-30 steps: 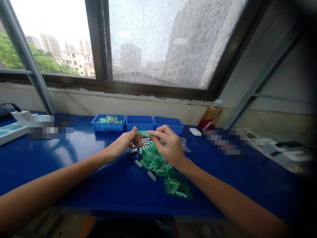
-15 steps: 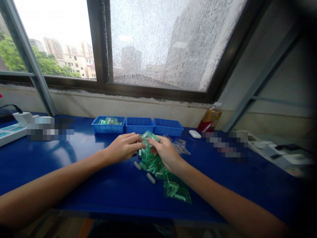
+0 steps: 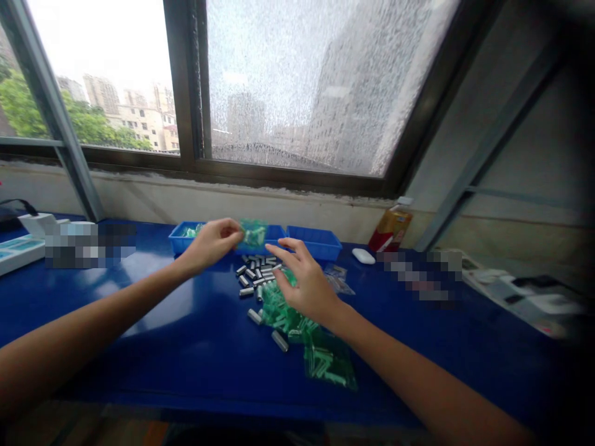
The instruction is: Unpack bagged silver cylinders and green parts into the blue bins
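My left hand (image 3: pixel 216 240) pinches a small green plastic bag (image 3: pixel 254 233) by its left edge, holding it up in front of the middle blue bin. My right hand (image 3: pixel 304 279) is apart from that bag, fingers spread, over a heap of green plastic bags (image 3: pixel 281 310) on the table. Several short silvery metal cylinders (image 3: pixel 246 280) lie loose left of the heap, and one cylinder (image 3: pixel 279 341) rests nearer me. A larger green bag (image 3: pixel 329 362) with pale rod-like pieces inside lies at the heap's near right.
Three blue bins stand in a row by the wall; the left bin (image 3: pixel 179 243) contains green bags, and the right bin (image 3: pixel 320 253) is beside it. Clear bags (image 3: pixel 341 282), a white case (image 3: pixel 363 256) and a drink bottle (image 3: pixel 391 228) are to the right. A power strip (image 3: pixel 23 244) lies far left.
Both hands were together at a green bag above the heap. Now my left hand has carried a bag up towards the bins, and my right hand has let go and opened.
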A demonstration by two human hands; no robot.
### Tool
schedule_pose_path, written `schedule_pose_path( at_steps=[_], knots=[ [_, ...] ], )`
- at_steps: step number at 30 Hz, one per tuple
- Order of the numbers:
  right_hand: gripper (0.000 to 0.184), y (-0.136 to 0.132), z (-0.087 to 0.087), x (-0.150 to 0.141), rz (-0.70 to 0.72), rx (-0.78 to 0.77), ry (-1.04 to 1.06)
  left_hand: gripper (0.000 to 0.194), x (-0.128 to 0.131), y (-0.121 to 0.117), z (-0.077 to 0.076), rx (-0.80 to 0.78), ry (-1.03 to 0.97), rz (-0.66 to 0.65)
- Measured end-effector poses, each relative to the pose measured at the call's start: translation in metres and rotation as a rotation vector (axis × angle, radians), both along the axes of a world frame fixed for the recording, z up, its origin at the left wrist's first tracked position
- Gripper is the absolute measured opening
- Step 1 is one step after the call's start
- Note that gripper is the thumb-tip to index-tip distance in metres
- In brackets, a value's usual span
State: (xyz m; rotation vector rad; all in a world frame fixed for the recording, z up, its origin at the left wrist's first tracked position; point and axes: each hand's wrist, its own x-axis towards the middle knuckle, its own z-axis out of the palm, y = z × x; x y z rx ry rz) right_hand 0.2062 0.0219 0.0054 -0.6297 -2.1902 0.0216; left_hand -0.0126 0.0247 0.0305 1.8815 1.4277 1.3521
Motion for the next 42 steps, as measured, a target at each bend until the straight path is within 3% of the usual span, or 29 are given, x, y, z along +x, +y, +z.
schedule_pose_path(
  at_steps=[2,3,5,7,9,13,17,21,27,31,33,36,39,42],
  knots=[
    [0.038,0.008,0.002,0.006,-0.058,0.010,0.001,0.012,-0.030,0.017,0.006,0.305,0.325,0.233],
    [0.035,0.013,0.003,0.009,-0.087,0.018,0.000,0.013,-0.045,0.024,0.006,0.380,0.465,0.296],
    [0.030,0.028,0.003,0.015,-0.131,0.043,-0.016,0.016,-0.066,0.033,0.002,0.461,0.686,0.368],
    [0.025,0.042,0.000,0.018,-0.140,0.064,-0.056,0.025,-0.070,0.033,-0.007,0.504,0.793,0.374],
    [0.018,0.054,-0.003,0.017,-0.128,0.056,-0.096,0.027,-0.056,0.024,-0.017,0.498,0.827,0.278],
    [0.013,0.054,-0.009,0.014,-0.108,0.003,-0.109,0.030,0.007,-0.007,-0.034,0.362,0.826,-0.033],
    [0.016,0.031,-0.009,0.014,-0.108,-0.048,-0.123,0.038,0.047,-0.032,-0.046,0.185,0.853,-0.058],
    [0.020,0.011,-0.006,0.010,-0.073,-0.094,-0.189,0.034,0.043,-0.033,-0.054,0.123,0.785,-0.079],
    [0.022,0.009,-0.011,0.006,-0.027,-0.092,-0.268,0.023,0.030,-0.022,-0.056,0.097,0.701,-0.058],
    [0.026,0.012,-0.009,0.006,-0.047,-0.083,-0.248,0.022,0.033,-0.028,-0.049,0.207,0.635,-0.063],
    [0.026,0.011,0.000,0.011,-0.063,-0.081,-0.253,0.022,0.037,-0.039,-0.043,0.310,0.640,-0.156],
    [0.034,0.003,0.024,0.030,-0.042,-0.151,-0.397,0.027,0.046,-0.058,-0.034,0.417,0.717,-0.403],
    [0.056,-0.009,0.046,0.057,0.075,-0.333,-0.657,0.041,0.055,-0.073,-0.030,0.439,0.824,-0.631],
    [0.078,-0.017,0.048,0.070,0.113,-0.444,-0.756,0.041,0.060,-0.075,-0.031,0.409,0.877,-0.738]
  ],
)
